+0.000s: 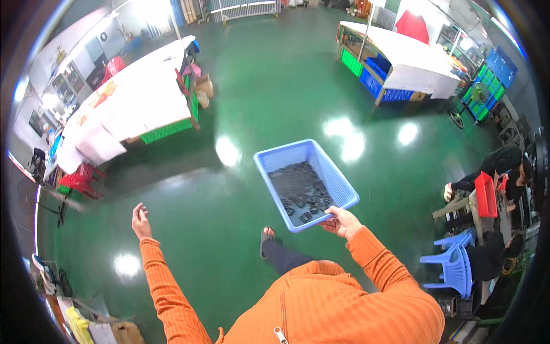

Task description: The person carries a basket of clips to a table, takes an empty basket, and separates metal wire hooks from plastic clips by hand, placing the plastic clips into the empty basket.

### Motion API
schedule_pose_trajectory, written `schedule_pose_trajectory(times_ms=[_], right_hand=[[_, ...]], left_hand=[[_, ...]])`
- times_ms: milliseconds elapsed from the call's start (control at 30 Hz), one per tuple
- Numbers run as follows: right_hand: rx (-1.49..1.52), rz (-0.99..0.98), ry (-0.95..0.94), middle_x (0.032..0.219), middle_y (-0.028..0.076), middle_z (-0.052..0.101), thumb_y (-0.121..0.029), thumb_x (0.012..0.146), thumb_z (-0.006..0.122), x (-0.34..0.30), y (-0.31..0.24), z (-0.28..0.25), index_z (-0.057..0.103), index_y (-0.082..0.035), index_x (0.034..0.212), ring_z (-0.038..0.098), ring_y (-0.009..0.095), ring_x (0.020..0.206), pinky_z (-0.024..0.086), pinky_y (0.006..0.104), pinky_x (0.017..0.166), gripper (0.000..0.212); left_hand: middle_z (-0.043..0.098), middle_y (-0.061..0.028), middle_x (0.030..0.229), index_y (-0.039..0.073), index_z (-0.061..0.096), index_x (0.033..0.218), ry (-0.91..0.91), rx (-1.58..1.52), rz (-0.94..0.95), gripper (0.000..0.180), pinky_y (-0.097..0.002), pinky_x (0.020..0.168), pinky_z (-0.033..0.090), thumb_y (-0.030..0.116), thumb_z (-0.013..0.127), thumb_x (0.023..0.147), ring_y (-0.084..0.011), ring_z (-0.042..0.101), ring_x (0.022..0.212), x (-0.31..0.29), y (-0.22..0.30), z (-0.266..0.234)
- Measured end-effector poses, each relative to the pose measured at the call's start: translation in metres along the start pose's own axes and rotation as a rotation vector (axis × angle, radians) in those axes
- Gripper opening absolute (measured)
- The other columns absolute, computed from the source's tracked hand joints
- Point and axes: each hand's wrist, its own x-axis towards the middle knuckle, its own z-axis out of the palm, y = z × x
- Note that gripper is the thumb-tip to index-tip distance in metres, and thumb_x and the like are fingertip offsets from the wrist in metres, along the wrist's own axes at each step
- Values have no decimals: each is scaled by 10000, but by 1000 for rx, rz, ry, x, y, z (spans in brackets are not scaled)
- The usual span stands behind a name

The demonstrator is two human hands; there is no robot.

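My right hand [344, 223] grips the near right rim of a blue plastic basket [338, 176], thumb over the edge and fingers below it. The basket hangs tilted in front of my body, above the floor. Inside it lies a layer of small black parts [301, 186], several of them loose near the closest end; their exact kind is too small to tell. Out to the left, my left hand [141, 221] hangs in the air with its fingers loosely bent and apart, and nothing shows in it.
A long white-covered table [143, 97] stands at left, with a red chair [84, 180] by its end. Another white-topped table [401, 51] is at far right, crates beneath. On the right, a seated person [498, 163] is near a red tray [486, 195] and a blue chair [452, 265].
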Motion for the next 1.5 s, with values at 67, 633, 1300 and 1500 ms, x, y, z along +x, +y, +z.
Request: schedule_pose_trajectory(times_ms=[67, 633, 1300, 1500], right_hand=[[112, -91, 29, 754, 115, 650, -135, 780, 548, 7, -44, 31, 553, -34, 801, 662, 250, 725, 545, 330, 607, 103], [707, -231, 215, 799, 164, 636, -103, 809, 547, 275, -385, 24, 520, -11, 788, 657, 305, 743, 557, 315, 533, 98], [425, -581, 602, 833, 123, 651, -286, 802, 589, 357, -919, -444, 577, -9, 889, 655, 218, 740, 527, 324, 623, 290], [160, -634, 343, 1113, 138, 576, -362, 852, 577, 391, -1125, -603, 327, -16, 1315, 623, 238, 907, 492, 348, 754, 630]], left_hand=[[625, -119, 911, 12, 571, 1009, 9, 20, 182, 202, -315, 735, 471, 135, 458, 896, -196, 587, 784, 62, -16, 6], [585, -180, 1038, -13, 548, 1074, -728, 906, -306, 353, -376, 793, 449, 259, 430, 883, -271, 552, 883, 218, -110, 510], [449, -126, 1253, 63, 231, 1361, -1654, -549, -33, 677, -349, 907, 416, 102, 570, 777, -247, 490, 1097, -144, 743, 1418], [571, -113, 1011, 6, 428, 1125, -1198, -554, 18, 432, -327, 794, 466, -110, 432, 709, -210, 564, 918, -160, 858, 1685]])
